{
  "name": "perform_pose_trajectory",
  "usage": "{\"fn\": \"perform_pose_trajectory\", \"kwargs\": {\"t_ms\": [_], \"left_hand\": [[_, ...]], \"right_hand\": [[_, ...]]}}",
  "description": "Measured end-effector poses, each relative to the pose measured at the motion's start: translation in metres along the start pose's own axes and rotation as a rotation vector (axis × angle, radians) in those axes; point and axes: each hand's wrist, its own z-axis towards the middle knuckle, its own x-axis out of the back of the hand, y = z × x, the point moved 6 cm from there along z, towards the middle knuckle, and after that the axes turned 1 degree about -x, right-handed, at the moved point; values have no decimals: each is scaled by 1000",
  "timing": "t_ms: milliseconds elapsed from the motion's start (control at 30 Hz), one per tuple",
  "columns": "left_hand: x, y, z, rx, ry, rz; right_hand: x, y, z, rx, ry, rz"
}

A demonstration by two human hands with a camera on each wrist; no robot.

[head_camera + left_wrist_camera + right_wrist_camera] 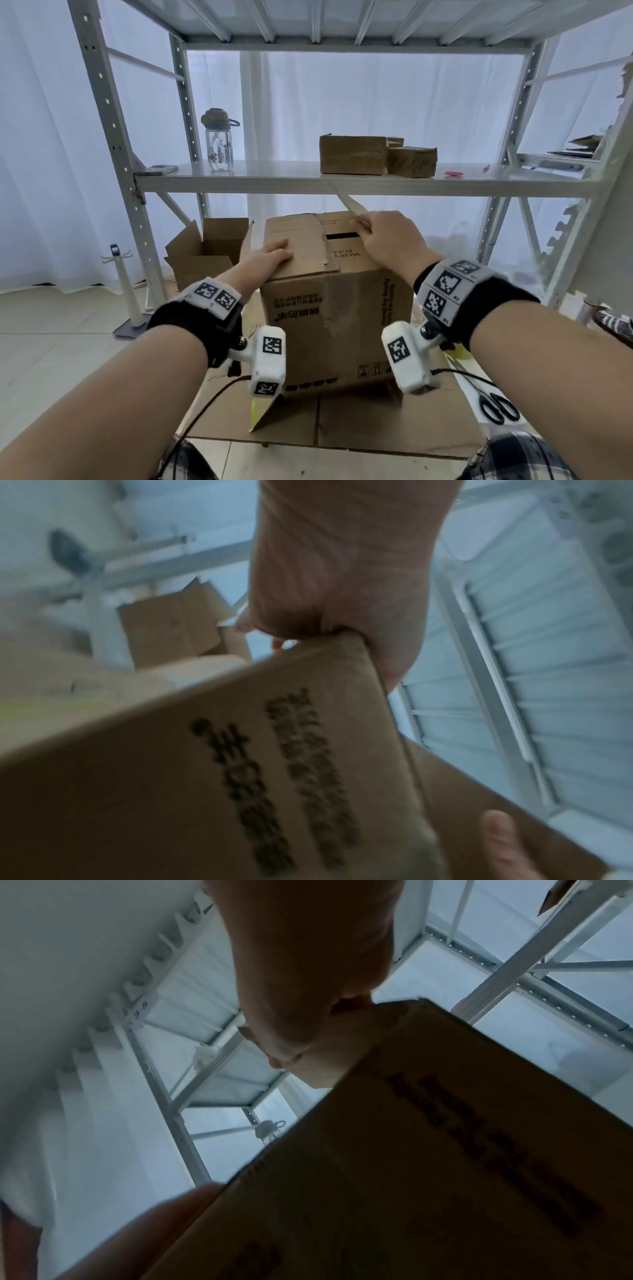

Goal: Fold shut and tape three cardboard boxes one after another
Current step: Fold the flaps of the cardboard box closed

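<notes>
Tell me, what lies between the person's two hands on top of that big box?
In the head view, the left hand and right hand rest on the box. Between them lie bare cardboard flaps, a ragged flap edge and a dark gap.

Box side – "For Family".

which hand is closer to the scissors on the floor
Right. The right hand rests on the box top at its right side, above the scissors lying at lower right. The left hand presses the top's left side, farther away.
</notes>
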Motion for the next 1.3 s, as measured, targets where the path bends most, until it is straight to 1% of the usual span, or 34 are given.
{"fn": "perform_pose_trajectory", "kwargs": {"t_ms": [33,67,100,167,233,300,400,500,600,667,733,800,867,900,933,967,1000,1033,1067,1100,1133,1167,1233,1300], "left_hand": [[-6,-1,-2,30,-1,-169],[-10,0,-2,44,27,-303],[-12,2,-1,46,71,-381],[-12,8,4,32,134,-434],[-11,16,7,35,164,-442],[-10,21,11,46,186,-413],[-10,21,18,59,224,-304],[-10,16,25,52,242,-216],[-8,15,30,52,230,-194],[-7,17,34,30,217,-155],[-5,20,35,4,222,-98],[-4,24,39,-25,196,-22],[1,26,41,-34,180,20],[3,25,41,-7,162,26],[5,22,40,21,140,7],[7,19,41,26,128,-21],[9,15,42,18,116,-34],[10,11,43,2,104,-25],[10,8,45,-17,88,-12],[10,5,48,-35,73,-11],[9,3,51,-59,65,-29],[8,2,54,-95,69,-63],[6,2,59,-179,127,-128],[2,5,61,-254,219,-75]], "right_hand": [[-1,-1,-2,32,48,16],[-1,-1,-2,57,110,34],[3,-1,-3,73,166,54],[10,0,2,120,240,83],[17,3,8,144,273,103],[13,7,12,166,267,131],[-8,13,8,176,205,146],[-24,15,3,181,175,145],[-27,12,4,208,170,136],[-29,12,6,216,132,98],[-33,12,6,209,65,46],[-34,13,7,189,-7,13],[-31,17,6,125,-57,108],[-29,22,6,69,-40,177],[-26,29,6,13,7,218],[-24,34,4,-25,81,203],[-22,40,0,-70,151,130],[-24,48,-5,-137,198,60],[-26,58,-10,-243,212,30],[-30,66,-16,-366,197,84],[-35,72,-21,-476,170,196],[-39,74,-23,-550,150,317],[-47,74,-13,-632,107,470],[-54,77,5,-685,72,505]]}}
